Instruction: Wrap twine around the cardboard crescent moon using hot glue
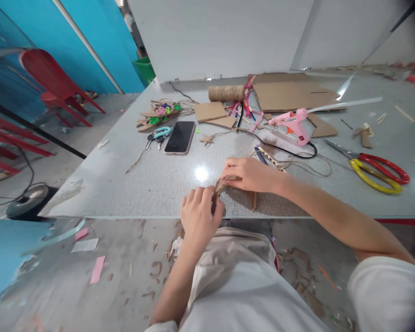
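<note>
Both hands meet at the near edge of the grey table (131, 175). My left hand (199, 213) is closed, its fingers pinching one end of a small brown cardboard piece wrapped in twine (218, 188). My right hand (249, 174) lies over the same piece from the right, fingers curled down and pressing on it; most of the piece is hidden beneath that hand. A loose strand of twine (307, 166) trails away to the right behind my right wrist.
On the table lie a pink glue gun (292, 123) with a black cord, red and yellow scissors (378, 169), a phone (180, 137), keys (159, 133), a twine spool (226, 93), cardboard sheets (290, 94) and a decorated cardboard craft (158, 114). Red chairs (55, 85) stand left. Scraps litter the floor.
</note>
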A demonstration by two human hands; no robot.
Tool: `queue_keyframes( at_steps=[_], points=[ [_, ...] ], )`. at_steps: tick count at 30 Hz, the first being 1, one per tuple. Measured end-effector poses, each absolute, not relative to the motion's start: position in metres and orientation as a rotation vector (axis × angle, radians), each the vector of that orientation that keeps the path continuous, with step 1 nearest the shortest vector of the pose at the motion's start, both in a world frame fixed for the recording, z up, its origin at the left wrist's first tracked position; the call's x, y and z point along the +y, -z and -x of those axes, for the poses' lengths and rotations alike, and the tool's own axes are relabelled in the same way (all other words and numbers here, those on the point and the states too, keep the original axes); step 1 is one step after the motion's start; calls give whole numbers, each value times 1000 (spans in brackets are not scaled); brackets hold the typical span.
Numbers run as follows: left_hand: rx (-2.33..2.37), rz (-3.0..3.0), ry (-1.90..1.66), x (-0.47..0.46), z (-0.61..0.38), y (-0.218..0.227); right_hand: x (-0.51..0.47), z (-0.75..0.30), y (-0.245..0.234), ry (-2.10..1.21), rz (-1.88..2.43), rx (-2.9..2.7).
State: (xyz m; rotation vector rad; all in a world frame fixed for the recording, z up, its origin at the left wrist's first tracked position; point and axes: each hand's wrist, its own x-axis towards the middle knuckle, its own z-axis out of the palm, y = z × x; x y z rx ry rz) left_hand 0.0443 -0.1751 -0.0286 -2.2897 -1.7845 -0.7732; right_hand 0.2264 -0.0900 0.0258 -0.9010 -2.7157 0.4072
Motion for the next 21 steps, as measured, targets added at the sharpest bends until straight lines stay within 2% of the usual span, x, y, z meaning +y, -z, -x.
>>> queue_keyframes(
  at_steps=[13, 21],
  points=[
    [-1864, 2293, 845, -173, -44, 31, -88, -214, -15, -174, 959, -2682],
    [-1821, 2304, 756, -174, -45, 28, -91, -206, -20, -229, 1120, -2646]
  ],
)
